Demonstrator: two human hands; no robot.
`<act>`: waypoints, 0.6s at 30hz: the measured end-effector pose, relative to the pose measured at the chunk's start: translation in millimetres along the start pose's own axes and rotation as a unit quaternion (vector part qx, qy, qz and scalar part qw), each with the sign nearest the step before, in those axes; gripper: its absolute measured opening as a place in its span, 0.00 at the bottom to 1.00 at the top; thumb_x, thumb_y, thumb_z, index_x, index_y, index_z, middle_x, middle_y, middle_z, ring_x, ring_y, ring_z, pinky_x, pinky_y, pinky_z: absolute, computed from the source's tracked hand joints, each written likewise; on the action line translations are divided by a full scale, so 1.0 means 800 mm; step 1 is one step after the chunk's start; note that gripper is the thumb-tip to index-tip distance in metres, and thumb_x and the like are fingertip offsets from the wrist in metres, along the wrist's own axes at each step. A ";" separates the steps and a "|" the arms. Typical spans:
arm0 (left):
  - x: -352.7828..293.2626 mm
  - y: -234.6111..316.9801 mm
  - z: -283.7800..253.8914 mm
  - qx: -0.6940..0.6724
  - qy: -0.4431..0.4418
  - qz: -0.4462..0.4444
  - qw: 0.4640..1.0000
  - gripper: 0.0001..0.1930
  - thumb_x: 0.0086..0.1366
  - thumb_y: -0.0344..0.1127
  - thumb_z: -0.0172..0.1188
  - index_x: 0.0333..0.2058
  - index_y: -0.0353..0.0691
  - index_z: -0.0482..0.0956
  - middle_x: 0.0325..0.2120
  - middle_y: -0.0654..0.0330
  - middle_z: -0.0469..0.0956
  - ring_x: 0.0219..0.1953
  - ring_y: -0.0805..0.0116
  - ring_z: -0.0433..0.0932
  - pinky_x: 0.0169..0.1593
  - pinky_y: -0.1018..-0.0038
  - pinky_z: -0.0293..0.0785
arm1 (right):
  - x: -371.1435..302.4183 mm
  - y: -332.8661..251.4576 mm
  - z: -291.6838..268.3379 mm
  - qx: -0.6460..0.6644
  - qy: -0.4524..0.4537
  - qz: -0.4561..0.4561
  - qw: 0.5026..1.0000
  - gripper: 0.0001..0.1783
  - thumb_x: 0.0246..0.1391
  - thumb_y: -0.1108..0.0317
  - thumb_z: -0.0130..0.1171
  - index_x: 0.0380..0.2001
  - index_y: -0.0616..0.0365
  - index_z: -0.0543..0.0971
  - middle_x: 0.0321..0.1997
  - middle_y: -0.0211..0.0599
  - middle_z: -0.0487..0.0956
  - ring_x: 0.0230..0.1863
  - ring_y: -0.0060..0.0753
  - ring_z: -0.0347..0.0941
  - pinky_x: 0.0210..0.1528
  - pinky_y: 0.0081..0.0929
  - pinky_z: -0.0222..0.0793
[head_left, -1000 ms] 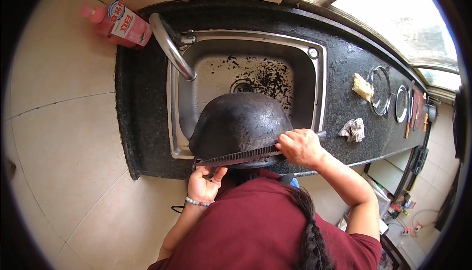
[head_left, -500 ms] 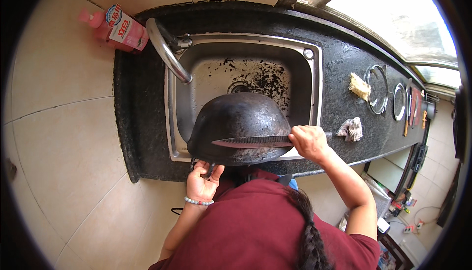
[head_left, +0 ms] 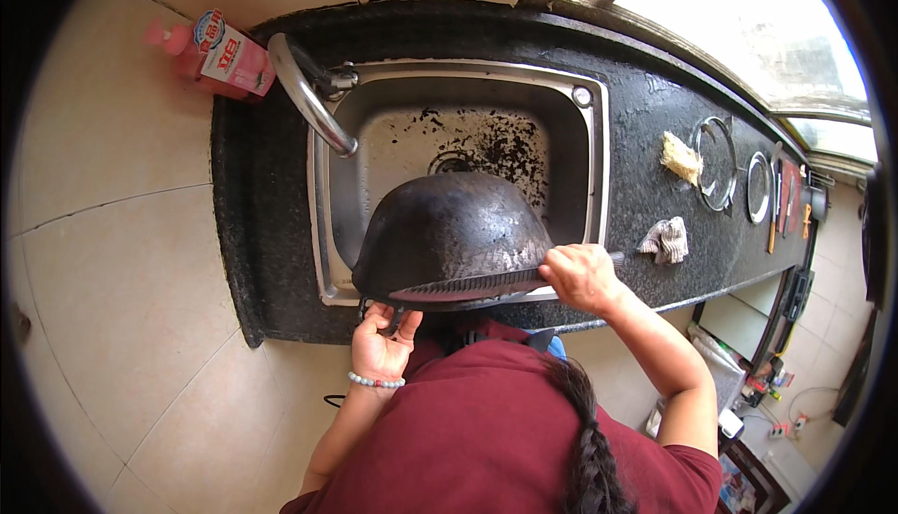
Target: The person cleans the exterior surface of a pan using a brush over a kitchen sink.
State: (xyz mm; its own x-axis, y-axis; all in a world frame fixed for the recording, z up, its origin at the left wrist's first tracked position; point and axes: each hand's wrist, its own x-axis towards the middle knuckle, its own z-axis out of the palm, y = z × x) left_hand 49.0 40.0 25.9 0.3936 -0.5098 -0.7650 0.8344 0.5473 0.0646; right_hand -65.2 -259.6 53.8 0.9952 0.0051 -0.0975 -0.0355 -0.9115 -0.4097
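A blackened wok (head_left: 449, 224) is tilted over the near side of the sink, its rounded outer side facing up and worn to bare grey in patches. My left hand (head_left: 381, 350) is closed on the wok's small handle at the near left rim, with the fingertips partly hidden under it. My right hand (head_left: 582, 277) grips a knife by its dark handle, which sticks out past the fist. The ridged dark blade of the knife (head_left: 468, 284) lies against the wok's outside near the rim, its tip pointing left.
Black flakes are scattered over the floor of the steel sink (head_left: 603, 168) around the drain. A curved faucet (head_left: 313, 102) reaches in from the left, beside a pink pump bottle (head_left: 224, 60). On the right counter are a scrubber (head_left: 681, 159), a crumpled cloth (head_left: 664, 240) and a round lid (head_left: 716, 164).
The knife has slid toward me and slightly left down the wok's side, closer to its rim. My left hand still holds the handle.
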 end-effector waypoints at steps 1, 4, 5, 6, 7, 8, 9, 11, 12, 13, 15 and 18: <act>-0.001 0.002 0.000 0.002 0.001 0.006 1.000 0.20 0.54 0.23 0.42 0.47 0.35 0.71 0.43 0.57 0.76 0.40 0.61 0.78 0.50 0.64 0.77 | 0.005 -0.004 0.003 0.006 -0.007 -0.014 1.000 0.12 0.51 0.62 0.57 0.21 0.53 0.68 0.17 0.32 0.70 0.20 0.36 0.73 0.23 0.32 0.68; 0.000 0.002 -0.016 -0.024 -0.016 -0.018 0.999 0.20 0.52 0.22 0.43 0.46 0.34 0.71 0.44 0.56 0.75 0.44 0.57 0.76 0.51 0.61 0.76 | 0.010 -0.003 -0.002 -0.005 -0.005 -0.031 0.999 0.13 0.50 0.62 0.58 0.20 0.53 0.68 0.17 0.32 0.71 0.21 0.35 0.73 0.24 0.31 0.69; -0.001 0.000 -0.014 -0.039 -0.001 -0.025 0.999 0.20 0.52 0.22 0.43 0.46 0.34 0.71 0.44 0.55 0.75 0.43 0.57 0.77 0.50 0.61 0.77 | 0.007 0.006 0.000 -0.015 0.007 -0.018 1.000 0.13 0.50 0.62 0.58 0.19 0.52 0.68 0.17 0.32 0.71 0.21 0.35 0.73 0.24 0.31 0.69; -0.001 0.002 -0.011 -0.033 -0.004 -0.019 0.999 0.20 0.52 0.22 0.42 0.46 0.34 0.71 0.44 0.55 0.75 0.43 0.56 0.77 0.50 0.60 0.77 | 0.003 0.014 0.001 -0.024 0.016 -0.012 1.000 0.12 0.50 0.62 0.58 0.20 0.52 0.68 0.17 0.31 0.71 0.20 0.34 0.72 0.23 0.31 0.69; -0.001 0.002 -0.010 -0.027 -0.006 -0.016 0.999 0.20 0.52 0.22 0.42 0.46 0.34 0.71 0.44 0.54 0.75 0.43 0.56 0.77 0.50 0.60 0.77 | 0.001 0.012 -0.001 -0.027 0.013 -0.008 1.000 0.13 0.50 0.62 0.58 0.19 0.52 0.68 0.17 0.31 0.71 0.20 0.34 0.72 0.23 0.31 0.69; -0.001 0.002 -0.009 -0.021 -0.007 -0.014 1.000 0.20 0.52 0.22 0.42 0.46 0.34 0.71 0.44 0.54 0.75 0.43 0.56 0.77 0.50 0.60 0.77 | 0.000 0.009 -0.002 -0.030 0.010 -0.005 1.000 0.13 0.50 0.62 0.58 0.19 0.52 0.67 0.17 0.31 0.70 0.20 0.34 0.72 0.23 0.31 0.69; -0.001 0.003 -0.008 -0.025 0.007 -0.008 1.000 0.21 0.52 0.22 0.42 0.46 0.34 0.71 0.44 0.53 0.75 0.42 0.55 0.77 0.50 0.59 0.77 | 0.002 0.006 -0.002 -0.020 0.002 -0.021 1.000 0.13 0.50 0.62 0.59 0.19 0.52 0.67 0.17 0.31 0.70 0.19 0.34 0.72 0.23 0.31 0.68; -0.002 0.002 -0.009 -0.022 -0.011 -0.006 1.000 0.20 0.54 0.23 0.41 0.46 0.34 0.71 0.44 0.55 0.76 0.44 0.58 0.77 0.51 0.62 0.77 | 0.009 -0.008 0.000 -0.007 0.002 -0.049 0.999 0.14 0.50 0.62 0.59 0.19 0.52 0.66 0.16 0.31 0.69 0.19 0.34 0.72 0.23 0.31 0.68; -0.003 0.001 -0.009 -0.021 -0.020 -0.005 1.000 0.20 0.54 0.23 0.41 0.46 0.35 0.72 0.43 0.56 0.76 0.44 0.59 0.77 0.51 0.63 0.77 | 0.012 -0.011 -0.002 -0.001 -0.010 -0.045 0.999 0.13 0.50 0.62 0.58 0.19 0.52 0.66 0.16 0.31 0.69 0.19 0.35 0.72 0.23 0.31 0.67; -0.002 0.001 -0.009 -0.020 -0.025 -0.008 0.999 0.20 0.54 0.23 0.41 0.46 0.35 0.72 0.43 0.56 0.76 0.44 0.59 0.77 0.51 0.63 0.77 | 0.014 -0.010 -0.003 -0.001 -0.002 -0.041 0.999 0.13 0.50 0.62 0.58 0.20 0.52 0.67 0.17 0.31 0.69 0.19 0.35 0.72 0.23 0.31 0.68; 0.000 0.000 -0.006 -0.019 -0.033 -0.013 0.999 0.19 0.55 0.23 0.41 0.46 0.35 0.72 0.43 0.56 0.76 0.44 0.59 0.77 0.51 0.63 0.77 | 0.012 -0.003 -0.004 -0.006 0.006 -0.020 1.000 0.12 0.51 0.62 0.58 0.20 0.53 0.68 0.17 0.32 0.70 0.20 0.36 0.72 0.23 0.32 0.68; 0.002 0.000 -0.001 -0.011 -0.044 -0.005 0.999 0.19 0.55 0.23 0.42 0.46 0.35 0.72 0.44 0.56 0.76 0.43 0.59 0.77 0.51 0.63 0.76 | 0.009 -0.004 -0.009 -0.020 -0.006 -0.003 1.000 0.12 0.51 0.62 0.57 0.20 0.53 0.68 0.17 0.31 0.71 0.19 0.36 0.73 0.22 0.32 0.68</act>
State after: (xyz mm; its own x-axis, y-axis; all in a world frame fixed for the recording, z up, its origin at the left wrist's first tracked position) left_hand 49.4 40.0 23.8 0.4178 -0.5714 -0.7064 0.8302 0.5559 0.0414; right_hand -57.0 -259.6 60.5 0.9942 0.0146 -0.1064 -0.0263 -0.9274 -0.3731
